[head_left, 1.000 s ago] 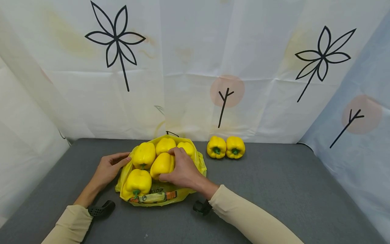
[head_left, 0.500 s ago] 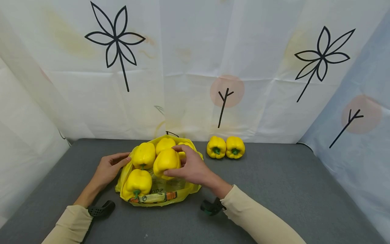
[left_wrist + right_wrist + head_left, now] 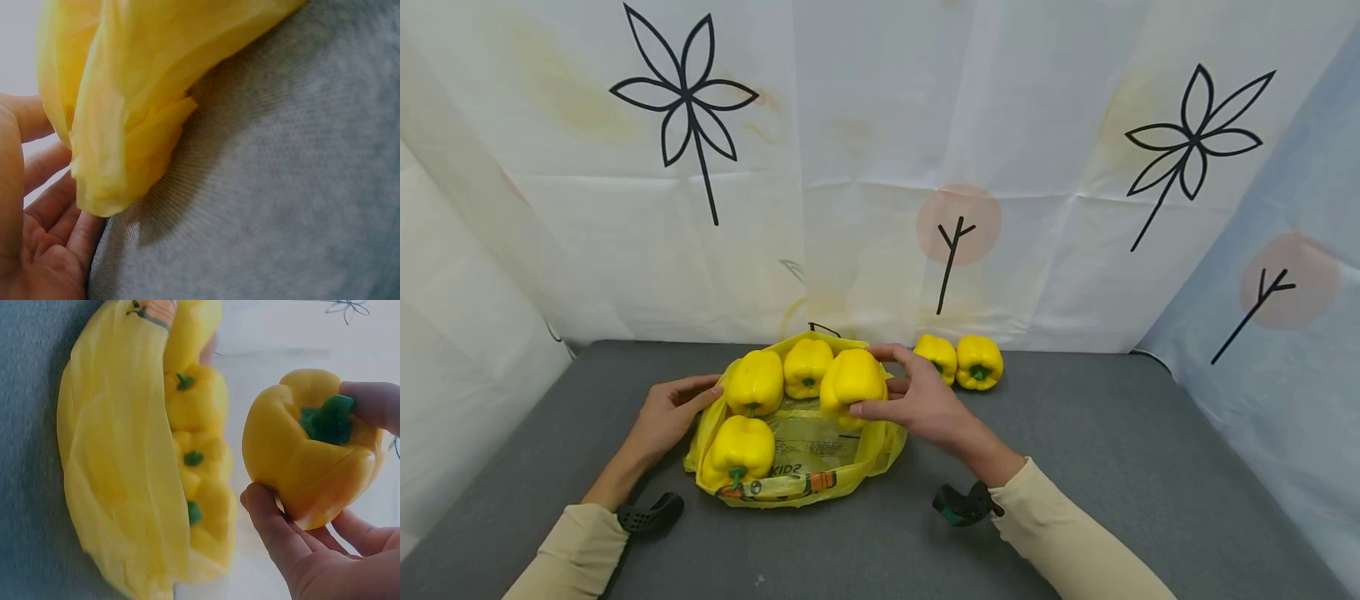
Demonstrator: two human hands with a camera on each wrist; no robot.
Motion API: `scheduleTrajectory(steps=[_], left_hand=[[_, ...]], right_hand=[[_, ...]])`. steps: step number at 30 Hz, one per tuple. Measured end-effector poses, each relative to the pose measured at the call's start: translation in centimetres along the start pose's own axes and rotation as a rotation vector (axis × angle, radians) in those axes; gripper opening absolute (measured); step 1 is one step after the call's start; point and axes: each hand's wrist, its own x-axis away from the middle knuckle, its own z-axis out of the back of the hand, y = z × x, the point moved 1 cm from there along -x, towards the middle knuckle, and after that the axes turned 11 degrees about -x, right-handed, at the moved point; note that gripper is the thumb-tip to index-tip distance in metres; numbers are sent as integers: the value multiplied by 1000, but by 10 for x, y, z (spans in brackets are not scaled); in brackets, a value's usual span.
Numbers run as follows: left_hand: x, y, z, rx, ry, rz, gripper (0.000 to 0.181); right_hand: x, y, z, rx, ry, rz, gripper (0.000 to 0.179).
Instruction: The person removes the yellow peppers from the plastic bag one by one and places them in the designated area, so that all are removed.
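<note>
My right hand (image 3: 934, 410) holds a yellow bell pepper (image 3: 853, 382) over the right side of a yellow plastic bag (image 3: 808, 493). In the right wrist view, the thumb lies by the green stem of this bell pepper (image 3: 312, 456) and the fingers support it from below. At the bag's left rim, my left hand (image 3: 673, 412) pinches the plastic edge; part of its fingers is hidden behind the bag (image 3: 125, 150). Inside sit several more bell peppers, one at the front left (image 3: 742, 450), others along the back (image 3: 756, 382). The held pepper hides the bag's back right corner.
Two yellow bell peppers (image 3: 979, 363) stand side by side at the back of the grey table (image 3: 1097, 442), right of the bag; my right fingers overlap one in the head view. A white printed curtain (image 3: 880, 250) rises behind the table.
My right hand has lifted the bell pepper from the middle of the bag and carried it rightward, uncovering the bag's printed bottom. The left hand has stayed at the rim.
</note>
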Motion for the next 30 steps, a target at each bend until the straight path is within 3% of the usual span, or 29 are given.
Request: scheduleTrajectory(steps=[19, 30], left_hand=[[-2, -2, 0, 10, -10, 10, 48], [-1, -2, 0, 9, -7, 16, 49]], right_hand=[[24, -7, 52, -38, 78, 99, 73], [37, -15, 88, 32, 202, 117, 71]])
